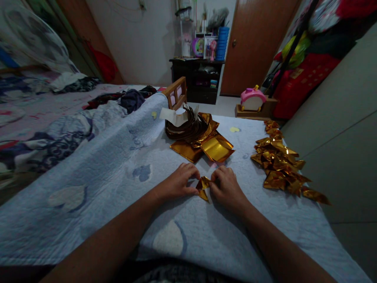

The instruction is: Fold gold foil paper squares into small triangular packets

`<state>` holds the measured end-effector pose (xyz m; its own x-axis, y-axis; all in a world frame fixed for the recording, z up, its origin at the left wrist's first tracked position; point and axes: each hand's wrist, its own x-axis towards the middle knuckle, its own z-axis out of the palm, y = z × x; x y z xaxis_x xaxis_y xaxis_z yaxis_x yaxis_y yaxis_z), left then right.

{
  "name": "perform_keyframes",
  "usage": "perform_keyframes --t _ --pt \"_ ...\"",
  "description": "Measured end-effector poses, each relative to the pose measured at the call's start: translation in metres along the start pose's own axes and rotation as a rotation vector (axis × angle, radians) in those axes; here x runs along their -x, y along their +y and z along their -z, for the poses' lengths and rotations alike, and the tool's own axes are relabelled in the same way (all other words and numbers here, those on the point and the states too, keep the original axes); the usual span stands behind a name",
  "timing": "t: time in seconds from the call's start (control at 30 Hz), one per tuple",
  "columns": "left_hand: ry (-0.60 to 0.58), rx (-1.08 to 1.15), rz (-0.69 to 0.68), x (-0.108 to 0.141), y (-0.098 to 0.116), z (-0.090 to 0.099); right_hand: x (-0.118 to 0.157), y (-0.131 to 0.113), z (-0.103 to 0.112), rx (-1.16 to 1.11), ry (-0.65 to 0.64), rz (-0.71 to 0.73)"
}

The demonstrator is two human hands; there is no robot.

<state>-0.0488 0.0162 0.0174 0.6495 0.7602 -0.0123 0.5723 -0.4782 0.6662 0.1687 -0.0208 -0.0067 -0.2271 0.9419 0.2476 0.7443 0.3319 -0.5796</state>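
Observation:
A small piece of gold foil paper (pixel 203 188), partly folded into a pointed shape, is between my two hands just above the bedspread. My left hand (pixel 181 181) pinches its left side with thumb and fingers. On the other side, my right hand (pixel 226 186) has its fingers closed on the upper right corner. Beyond my hands lies a fanned stack of gold foil sheets (pixel 188 129), with a flat shiny sheet (pixel 217 147) at its near side. To the right, folded gold foil pieces (pixel 278 161) are heaped in a long pile.
The light blue bedspread (pixel 118 188) has a heart pattern. Rumpled bedding (pixel 79 125) covers the left side. A wooden rail (pixel 177 92) stands behind the stack. Farther back are a dark cabinet (pixel 196 80), a pink toy (pixel 252 98) and a wooden door (pixel 256 47). A pale panel (pixel 341 129) borders the right.

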Motion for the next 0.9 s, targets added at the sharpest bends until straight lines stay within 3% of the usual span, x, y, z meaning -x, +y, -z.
perform_keyframes --t 0.27,0.47,0.6,0.9 --pt "-0.021 0.422 0.070 -0.001 0.000 -0.008 -0.001 -0.006 0.010 -0.520 -0.055 -0.150" --pt "0.179 0.689 0.082 -0.004 0.000 -0.016 -0.002 -0.005 0.013 -0.721 -0.101 -0.209" --pt "0.136 0.838 0.129 -0.003 0.005 -0.021 -0.001 -0.005 0.014 -0.771 -0.155 -0.225" --pt "0.087 0.791 0.091 -0.002 0.011 -0.021 0.001 -0.012 0.020 -0.644 -0.235 -0.156"
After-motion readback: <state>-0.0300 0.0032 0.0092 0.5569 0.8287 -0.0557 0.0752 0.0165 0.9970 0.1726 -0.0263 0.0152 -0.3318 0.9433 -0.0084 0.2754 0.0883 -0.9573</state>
